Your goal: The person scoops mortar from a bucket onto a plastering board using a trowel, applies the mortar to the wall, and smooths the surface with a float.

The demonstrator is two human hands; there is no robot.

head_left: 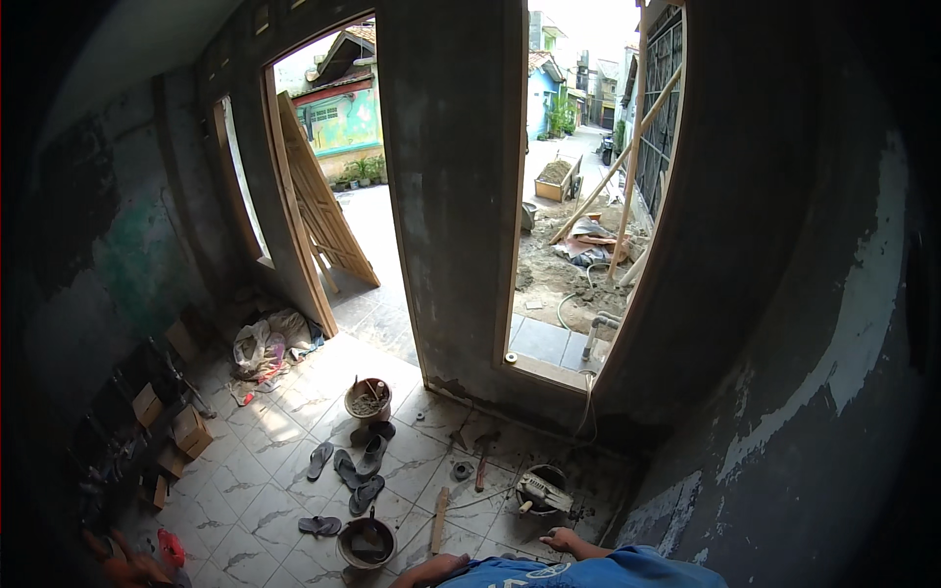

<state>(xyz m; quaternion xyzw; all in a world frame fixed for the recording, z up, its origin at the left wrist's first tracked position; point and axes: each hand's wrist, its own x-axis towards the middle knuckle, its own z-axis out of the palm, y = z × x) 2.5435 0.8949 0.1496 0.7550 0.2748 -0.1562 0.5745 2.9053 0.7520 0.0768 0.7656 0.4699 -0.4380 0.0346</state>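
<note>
My right hand (562, 540) is low in the picture, just below a dark bucket (561, 479). One finger is stretched toward the left, and nothing shows in the hand. Across the bucket lies a pale, flat tool (542, 492) with a short light handle; its exact kind is unclear. My left forearm (431, 569) reaches down-left past the lower edge, its hand outside the picture. Closest to that arm are a wooden strip (439, 521) on the tiles and a second dark bucket (366, 543) with something inside.
A hammer (481, 472) and a dark ring-shaped piece (462, 471) lie ahead. Several sandals (348, 468) and a filled bucket (369, 400) stand left. Boxes (191, 431) line the left wall; sacks (267, 345) lie by the doorway. Part of another person (132, 566) shows lower left.
</note>
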